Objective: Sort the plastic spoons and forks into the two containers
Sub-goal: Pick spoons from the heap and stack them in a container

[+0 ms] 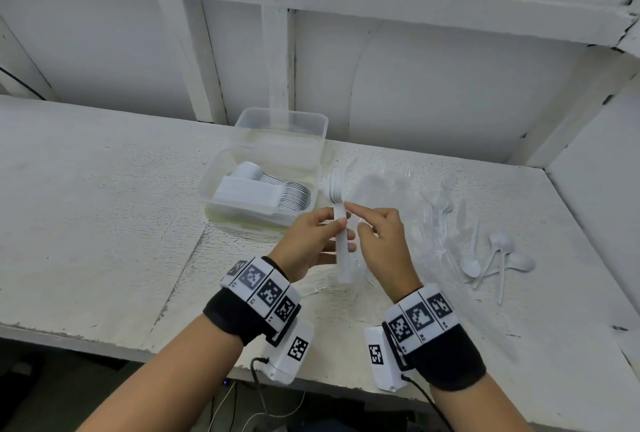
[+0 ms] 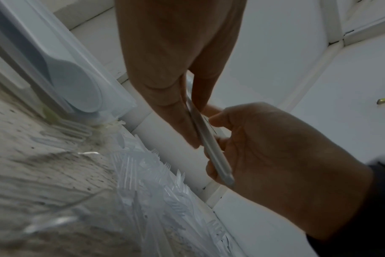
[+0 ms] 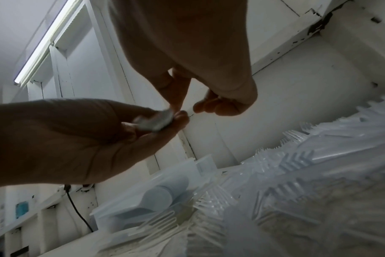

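A stack of white plastic spoons [image 1: 338,223] is held upright-ish above the table, bowls [image 1: 335,189] pointing away from me. My left hand [image 1: 332,234] grips the handles, thumb on top and fingers wrapped underneath. My right hand [image 1: 356,218] meets the stack from the right, index finger and thumb pinching it just below the bowls. In the left wrist view the stack [image 2: 209,139] runs between the two hands. A clear container [image 1: 221,171] to the left holds a row of white spoons. A second clear container [image 1: 356,189] under my hands holds clear forks [image 2: 160,182].
Loose white spoons [image 1: 498,255] and clear forks [image 1: 443,209] lie on the white table [image 1: 104,206] to the right. An empty clear tub [image 1: 282,126] stands behind the spoon container. White walls close in at the back and right.
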